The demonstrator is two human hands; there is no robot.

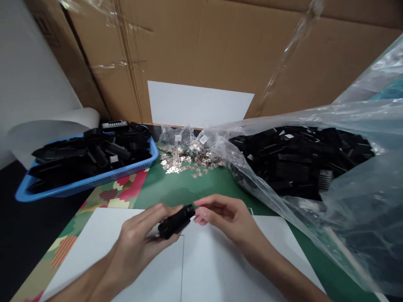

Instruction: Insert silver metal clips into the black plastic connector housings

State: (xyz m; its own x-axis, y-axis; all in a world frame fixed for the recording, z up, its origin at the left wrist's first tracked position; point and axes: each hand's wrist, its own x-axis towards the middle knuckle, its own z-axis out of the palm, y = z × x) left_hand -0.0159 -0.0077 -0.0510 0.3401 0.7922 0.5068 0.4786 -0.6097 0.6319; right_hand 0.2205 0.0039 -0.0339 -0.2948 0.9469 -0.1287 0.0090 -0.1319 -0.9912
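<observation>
Holding a black part [176, 221] over the white sheet [220, 268], you've got both hands low in the middle of the view. Your left hand [141, 239] is closed round the part's near end, fingers curled under it, thumb on top. Part lies tilted, far end pointing up and right. Your right hand [223, 214] meets that far end, thumb and forefinger pinched together at its tip, other fingers loosely curled. Can't tell whether anything small sits in that pinch.

Sheet rests on a green mat [189, 188], with a patterned red and yellow patch [126, 188] on the mat's left. Behind the hands, well apart from them, a scatter of small metal clips [185, 161] lies on the mat, partly on a crumpled clear bag [176, 136].

Left: blue basket [85, 182] heaped with black parts. Right: a big clear plastic bag [315, 201] lying open, full of the same kind of black parts [302, 159]. Cardboard box [220, 50] stands across the back, a white label [198, 105] on its face.
</observation>
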